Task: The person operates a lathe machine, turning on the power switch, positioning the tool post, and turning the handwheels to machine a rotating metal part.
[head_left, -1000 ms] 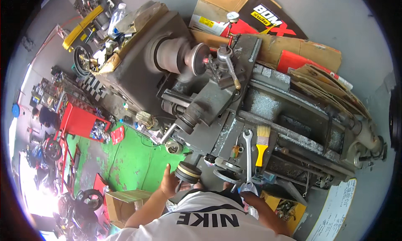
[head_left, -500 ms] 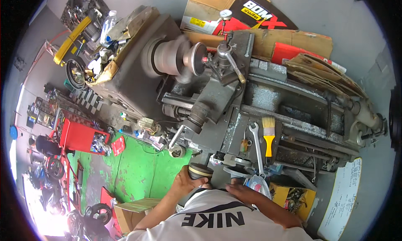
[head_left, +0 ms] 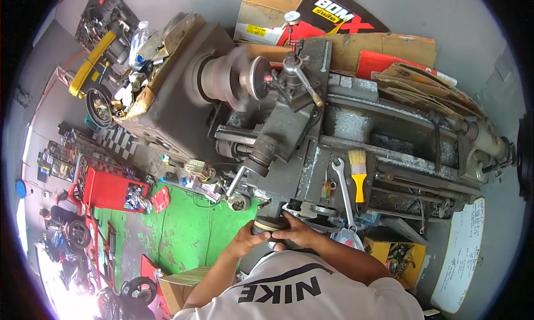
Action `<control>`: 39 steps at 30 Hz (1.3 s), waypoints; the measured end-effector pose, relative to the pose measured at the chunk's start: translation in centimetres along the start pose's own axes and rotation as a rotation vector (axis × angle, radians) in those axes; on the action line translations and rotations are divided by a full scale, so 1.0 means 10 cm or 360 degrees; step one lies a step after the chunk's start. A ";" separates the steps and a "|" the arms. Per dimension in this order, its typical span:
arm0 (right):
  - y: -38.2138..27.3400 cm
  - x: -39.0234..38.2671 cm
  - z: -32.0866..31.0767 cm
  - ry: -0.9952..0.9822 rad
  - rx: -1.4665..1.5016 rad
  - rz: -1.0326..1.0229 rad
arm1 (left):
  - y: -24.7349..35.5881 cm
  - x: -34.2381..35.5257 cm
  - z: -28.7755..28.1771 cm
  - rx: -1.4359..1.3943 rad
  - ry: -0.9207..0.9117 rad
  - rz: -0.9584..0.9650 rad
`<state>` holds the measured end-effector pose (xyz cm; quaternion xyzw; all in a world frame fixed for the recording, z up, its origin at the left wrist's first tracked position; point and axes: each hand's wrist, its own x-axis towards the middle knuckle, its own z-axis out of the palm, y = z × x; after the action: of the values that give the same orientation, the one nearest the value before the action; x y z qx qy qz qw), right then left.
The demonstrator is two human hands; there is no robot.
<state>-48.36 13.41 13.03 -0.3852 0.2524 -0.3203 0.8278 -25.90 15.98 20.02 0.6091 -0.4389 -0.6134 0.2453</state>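
Note:
Both of my hands grip a dark round handwheel with a pale band [head_left: 268, 221] at the front of the lathe carriage: my left hand [head_left: 247, 241] on its left side, my right hand [head_left: 296, 234] on its right. A second, metal handwheel [head_left: 325, 224] sits just right of them. On the carriage lie a screwdriver [head_left: 326, 187], an open-end wrench [head_left: 346, 195] and a yellow paintbrush [head_left: 358, 181]. The motion-blurred chuck [head_left: 217, 78] faces the tool post [head_left: 293, 67], which has a red piece at its left. A dial indicator [head_left: 292, 18] stands on a red holder behind.
Cardboard sheets [head_left: 400, 44] lean behind the lathe bed [head_left: 350, 125]. A yellow box [head_left: 406, 264] is below right, an open carton [head_left: 183, 281] lower left. Left, on the green floor [head_left: 183, 225], stand a red tool cabinet [head_left: 111, 189] and motorcycles [head_left: 78, 264]; a co-worker [head_left: 58, 214] is beside them.
My left hand has risen to the right and closed on the handwheel. My right hand has moved up and left from near the second handwheel to join it. The view has shifted slightly.

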 end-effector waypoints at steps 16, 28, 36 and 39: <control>-0.26 -0.03 0.23 0.0256 -0.0263 0.0417 | 0.21 -0.28 0.53 0.0993 0.0629 0.0289; -0.03 0.02 0.02 -0.0049 0.0303 0.0070 | 0.01 -0.17 0.27 0.0585 0.0399 0.0193; -0.17 0.01 0.14 0.0168 0.0072 0.0218 | 0.02 -0.25 0.38 0.0723 0.0599 0.0477; -0.23 0.01 0.21 0.0209 0.0057 0.0236 | 0.07 -0.28 0.55 0.0891 0.0694 0.0505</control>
<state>-47.64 13.16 16.03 -0.3287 0.3281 -0.2872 0.8378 -31.00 19.30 21.43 0.6932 -0.6155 -0.2804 0.2490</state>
